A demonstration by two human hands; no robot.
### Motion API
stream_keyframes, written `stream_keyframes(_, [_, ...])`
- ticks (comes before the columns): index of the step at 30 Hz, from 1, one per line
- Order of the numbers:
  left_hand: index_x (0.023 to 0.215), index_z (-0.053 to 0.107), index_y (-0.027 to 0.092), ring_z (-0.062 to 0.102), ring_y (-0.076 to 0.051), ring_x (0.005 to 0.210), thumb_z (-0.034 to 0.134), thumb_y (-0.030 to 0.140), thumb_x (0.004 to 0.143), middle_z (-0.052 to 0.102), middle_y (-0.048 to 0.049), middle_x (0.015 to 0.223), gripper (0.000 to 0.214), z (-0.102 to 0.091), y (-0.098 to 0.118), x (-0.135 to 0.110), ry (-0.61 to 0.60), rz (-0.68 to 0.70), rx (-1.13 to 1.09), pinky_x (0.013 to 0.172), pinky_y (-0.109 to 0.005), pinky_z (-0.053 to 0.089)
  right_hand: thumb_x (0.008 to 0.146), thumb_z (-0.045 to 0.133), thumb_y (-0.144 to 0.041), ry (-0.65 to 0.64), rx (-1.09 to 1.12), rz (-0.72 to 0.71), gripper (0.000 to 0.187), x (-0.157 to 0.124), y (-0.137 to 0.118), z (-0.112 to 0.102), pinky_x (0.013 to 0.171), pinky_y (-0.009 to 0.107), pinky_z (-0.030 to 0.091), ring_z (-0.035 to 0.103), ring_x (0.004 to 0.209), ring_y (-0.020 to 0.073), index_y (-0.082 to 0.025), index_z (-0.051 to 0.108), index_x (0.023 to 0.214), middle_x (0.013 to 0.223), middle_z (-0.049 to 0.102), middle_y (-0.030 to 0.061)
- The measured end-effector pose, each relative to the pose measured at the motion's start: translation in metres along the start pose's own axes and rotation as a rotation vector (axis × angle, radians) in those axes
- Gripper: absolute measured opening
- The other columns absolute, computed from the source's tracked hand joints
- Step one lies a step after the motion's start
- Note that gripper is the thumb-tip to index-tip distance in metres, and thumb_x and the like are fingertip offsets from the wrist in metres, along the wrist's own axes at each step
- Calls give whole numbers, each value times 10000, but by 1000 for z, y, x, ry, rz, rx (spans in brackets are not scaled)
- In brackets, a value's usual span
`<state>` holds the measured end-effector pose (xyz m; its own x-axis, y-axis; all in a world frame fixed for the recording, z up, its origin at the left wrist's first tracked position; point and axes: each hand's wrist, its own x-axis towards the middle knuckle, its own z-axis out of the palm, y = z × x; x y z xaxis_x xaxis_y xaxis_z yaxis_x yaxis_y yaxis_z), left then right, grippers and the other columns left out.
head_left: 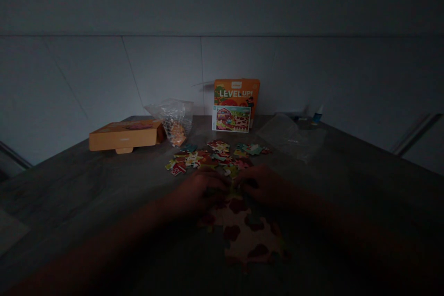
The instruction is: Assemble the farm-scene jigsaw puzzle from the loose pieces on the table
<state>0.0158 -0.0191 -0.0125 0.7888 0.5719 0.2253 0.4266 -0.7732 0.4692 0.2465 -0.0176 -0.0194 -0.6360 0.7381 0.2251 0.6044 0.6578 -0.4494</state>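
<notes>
A partly joined puzzle (244,233) with a cream and brown-patched cow lies on the table before me. At its far edge is a yellow-green puzzle piece (235,190), dim in the shadow. My left hand (204,188) is closed, its fingertips at the left side of that piece. From the other side my right hand (262,185) pinches at it, thumb and fingers curled. The exact fingertip contact is hard to make out in the dark. Just beyond both hands spreads a heap of loose puzzle pieces (192,158).
An orange "LEVEL UP!" box (237,92) stands at the back, a farm picture card (231,119) leaning on it. Left are an open orange box (123,138) and a plastic bag with pieces (176,132). Right lie a clear plastic bag (291,136) and small bottle (317,115).
</notes>
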Motion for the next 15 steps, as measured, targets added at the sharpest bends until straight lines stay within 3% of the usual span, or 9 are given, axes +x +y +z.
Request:
stream_keyframes(3, [1027, 684, 216, 589, -175, 1084, 547, 170, 911, 664, -47, 1156, 185, 0, 0, 0, -8, 22, -17, 969, -350, 454, 779, 511, -86, 24, -8, -9, 277, 2, 0, -2, 742, 283, 480, 653, 754, 159, -250, 716, 868, 858, 727, -16])
stream_keyframes(6, [1045, 685, 220, 576, -195, 1096, 576, 220, 901, 641, -56, 1171, 180, 1, -1, -1, 22, -8, 3, 974, -371, 452, 792, 532, -127, 263, -76, 114, 210, 8, 11, -8, 749, 303, 485, 656, 780, 187, -195, 723, 847, 855, 720, 35])
stream_keyframes(9, [1078, 675, 217, 560, -215, 1108, 598, 250, 886, 614, -67, 1182, 209, 1, 0, -2, 39, -67, 29, 977, -387, 452, 814, 557, -177, 477, -243, 298, 250, 15, 38, -14, 870, 365, 471, 630, 959, 243, -157, 714, 1007, 1018, 695, 104])
stream_keyframes(12, [1097, 664, 209, 550, -218, 1117, 587, 250, 889, 607, -68, 1177, 225, 1, 1, -3, 26, -83, 47, 985, -389, 449, 813, 619, -252, 451, -345, 384, 391, 18, 65, -13, 978, 467, 407, 563, 1116, 315, -134, 647, 1185, 1217, 610, 169])
stream_keyframes(15, [1111, 661, 209, 551, -218, 1113, 583, 252, 892, 606, -70, 1178, 237, 1, 2, -3, 17, -81, 63, 989, -394, 447, 831, 635, -324, 363, -342, 379, 385, 19, 77, -8, 968, 494, 409, 573, 1103, 341, -110, 661, 1151, 1199, 620, 194])
